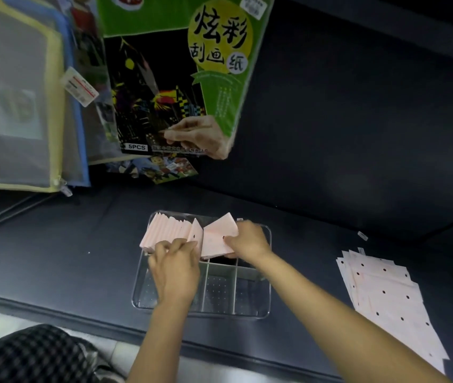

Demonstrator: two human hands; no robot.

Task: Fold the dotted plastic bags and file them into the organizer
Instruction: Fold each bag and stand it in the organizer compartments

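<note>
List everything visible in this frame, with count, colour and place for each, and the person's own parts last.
organizer: one, clear, compartmented, mid-counter.
folded bags: a row, count unclear, pink, upright in the organizer's far section.
folded bag: one, pink dotted, held over the organizer.
flat bags: a stack, pink with dark dots, on the counter at right.
counter: one, dark.
scratch-paper pack: one, green and black, hanging above.
zip pouches: at least two, yellow-edged and blue-edged, upper left.
left hand: on the filed row.
right hand: grips the folded bag.
</note>
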